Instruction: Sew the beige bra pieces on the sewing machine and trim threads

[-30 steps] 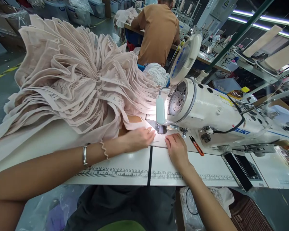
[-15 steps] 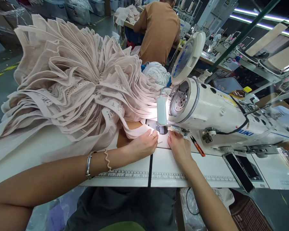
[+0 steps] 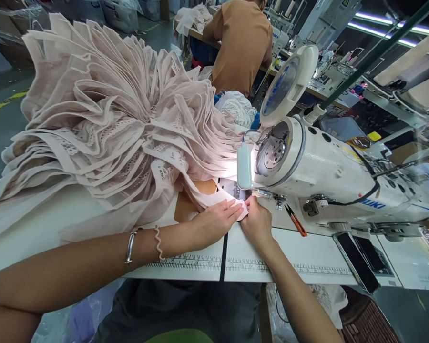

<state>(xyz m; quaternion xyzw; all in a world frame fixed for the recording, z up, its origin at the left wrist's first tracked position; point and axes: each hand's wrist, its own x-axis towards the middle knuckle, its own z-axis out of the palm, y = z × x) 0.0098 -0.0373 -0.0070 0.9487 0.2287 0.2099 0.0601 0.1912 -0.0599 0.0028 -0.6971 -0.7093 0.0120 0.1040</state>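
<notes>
My left hand [image 3: 214, 224] lies with its fingers stretched flat over a pale pink fabric strip [image 3: 209, 199], just in front of the sewing machine's needle area. My right hand [image 3: 258, 221] pinches the end of that strip between thumb and fingers. The white sewing machine [image 3: 321, 162] stands right behind the hands, its lamp [image 3: 244, 166] lighting the cloth; the needle is too small to make out. From the strip, a large ruffled heap of pale pink fabric [image 3: 128, 124] with openwork bands spreads to the left.
Orange-handled thread snips [image 3: 296, 221] lie right of my right hand. Farther right rests a dark phone [image 3: 356, 262]. A printed ruler [image 3: 286, 267] runs along the table's front edge. A person in a brown shirt [image 3: 241, 45] sits ahead, beyond a white lace bundle [image 3: 238, 108].
My left hand has slid right and flattened onto the strip. My right hand has come left and now pinches the strip's end, drawn forward from the machine. The view has shifted slightly.
</notes>
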